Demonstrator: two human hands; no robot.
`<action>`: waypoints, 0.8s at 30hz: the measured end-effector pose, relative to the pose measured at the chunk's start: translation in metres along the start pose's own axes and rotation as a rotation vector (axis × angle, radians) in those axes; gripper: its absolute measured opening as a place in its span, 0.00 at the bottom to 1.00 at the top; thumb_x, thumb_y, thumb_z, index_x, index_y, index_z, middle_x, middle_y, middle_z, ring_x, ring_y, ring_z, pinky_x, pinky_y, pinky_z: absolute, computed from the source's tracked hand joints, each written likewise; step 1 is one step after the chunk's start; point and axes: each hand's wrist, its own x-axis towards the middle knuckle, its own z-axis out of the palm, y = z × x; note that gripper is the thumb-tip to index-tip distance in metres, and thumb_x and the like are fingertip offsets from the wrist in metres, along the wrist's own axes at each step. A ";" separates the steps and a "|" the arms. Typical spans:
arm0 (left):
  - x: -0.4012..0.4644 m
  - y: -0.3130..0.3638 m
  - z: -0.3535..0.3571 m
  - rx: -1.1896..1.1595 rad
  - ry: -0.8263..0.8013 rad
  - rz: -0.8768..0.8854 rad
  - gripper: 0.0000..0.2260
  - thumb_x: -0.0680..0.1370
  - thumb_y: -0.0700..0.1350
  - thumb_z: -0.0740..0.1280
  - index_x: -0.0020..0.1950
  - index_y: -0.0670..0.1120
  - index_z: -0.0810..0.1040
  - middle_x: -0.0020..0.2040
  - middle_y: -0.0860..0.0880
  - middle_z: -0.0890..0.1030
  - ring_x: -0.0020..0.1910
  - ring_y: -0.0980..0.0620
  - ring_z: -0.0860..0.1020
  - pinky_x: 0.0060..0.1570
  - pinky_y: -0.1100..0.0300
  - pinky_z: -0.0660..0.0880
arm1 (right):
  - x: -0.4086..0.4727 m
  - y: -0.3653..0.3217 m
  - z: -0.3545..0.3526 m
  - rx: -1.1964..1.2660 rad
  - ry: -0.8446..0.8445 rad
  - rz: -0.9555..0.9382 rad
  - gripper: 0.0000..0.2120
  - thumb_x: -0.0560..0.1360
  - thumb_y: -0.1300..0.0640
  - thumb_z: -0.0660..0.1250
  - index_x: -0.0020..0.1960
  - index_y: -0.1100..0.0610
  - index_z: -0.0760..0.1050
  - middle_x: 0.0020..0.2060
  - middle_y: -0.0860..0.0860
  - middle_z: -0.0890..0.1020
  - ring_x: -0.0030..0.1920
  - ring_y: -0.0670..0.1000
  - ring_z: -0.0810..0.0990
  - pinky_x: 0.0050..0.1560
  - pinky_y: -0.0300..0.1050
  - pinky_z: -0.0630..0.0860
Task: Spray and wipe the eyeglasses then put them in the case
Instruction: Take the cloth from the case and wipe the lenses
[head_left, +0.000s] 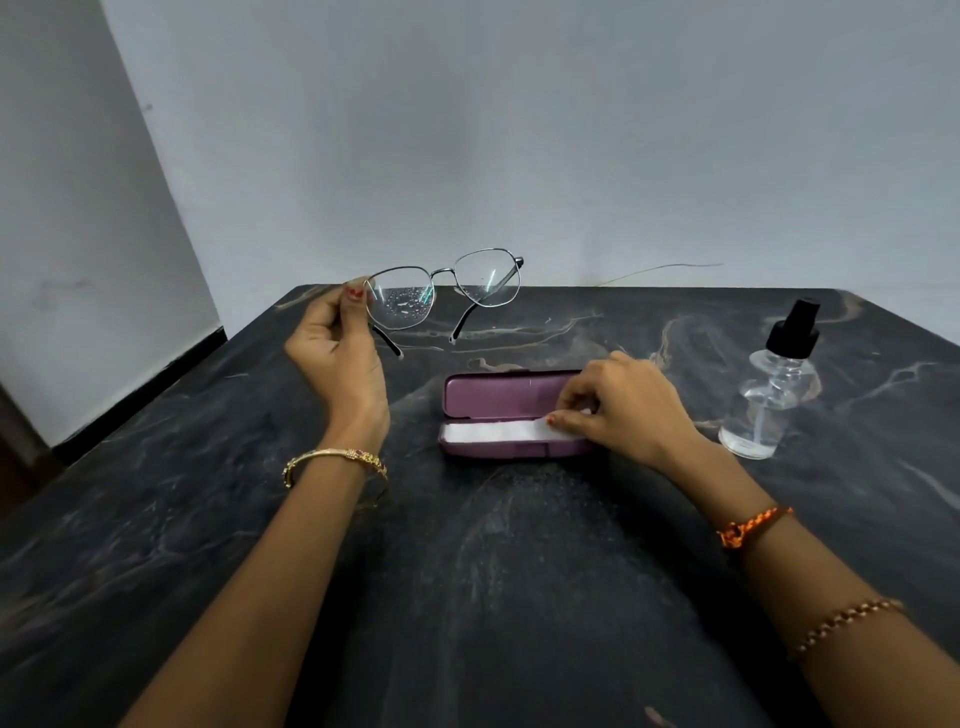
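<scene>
I am looking down at a dark grey marble-patterned desk (493, 571) set against a pale wall. My left hand (337, 343) is raised above the desk's far left part, pinching the thin metal-framed eyeglasses (447, 291) at the outer edge of one lens between thumb and fingertips. The eyeglasses are hanging in the air, clear of the desk, with their temples unfolded and pointing down toward the surface. Droplets are sitting on the lens nearest my hand, and the other lens is showing faint streaks of light.

Near the middle of the desk, a purple hard-shell eyeglass case (498, 415) is lying open, its lid tilted back toward the far edge. A white folded cloth (498, 431) is lying inside the lower half. My right hand (623, 410) is resting over the right end of the case, its fingers curled and pinching the right end of that cloth.

Toward the desk's right edge, well apart from the case, a clear glass spray bottle with a black pump top (774, 395) is standing upright, holding some clear liquid.

A gold bangle (332, 462) is circling my left wrist, and an orange thread band (753, 527) and a beaded bracelet (847, 623) are sitting on my right forearm.
</scene>
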 end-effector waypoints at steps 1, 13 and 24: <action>-0.001 -0.001 0.000 0.012 -0.008 0.009 0.06 0.74 0.36 0.66 0.38 0.45 0.78 0.29 0.58 0.82 0.40 0.53 0.76 0.50 0.58 0.74 | 0.000 -0.001 -0.001 -0.018 0.003 0.017 0.11 0.70 0.45 0.68 0.43 0.52 0.82 0.41 0.50 0.84 0.48 0.53 0.75 0.46 0.46 0.68; -0.013 -0.005 0.001 0.131 -0.073 0.040 0.06 0.74 0.36 0.66 0.50 0.39 0.77 0.39 0.47 0.78 0.40 0.51 0.75 0.47 0.61 0.74 | -0.005 -0.010 -0.001 -0.197 -0.100 0.309 0.18 0.66 0.42 0.71 0.44 0.57 0.78 0.45 0.56 0.83 0.53 0.57 0.77 0.53 0.49 0.68; -0.016 -0.007 0.002 0.182 -0.122 0.073 0.06 0.74 0.37 0.66 0.49 0.40 0.77 0.40 0.46 0.78 0.42 0.51 0.76 0.46 0.64 0.74 | -0.008 -0.015 -0.003 -0.093 -0.180 0.296 0.11 0.72 0.55 0.64 0.49 0.61 0.78 0.52 0.58 0.79 0.58 0.61 0.69 0.52 0.51 0.68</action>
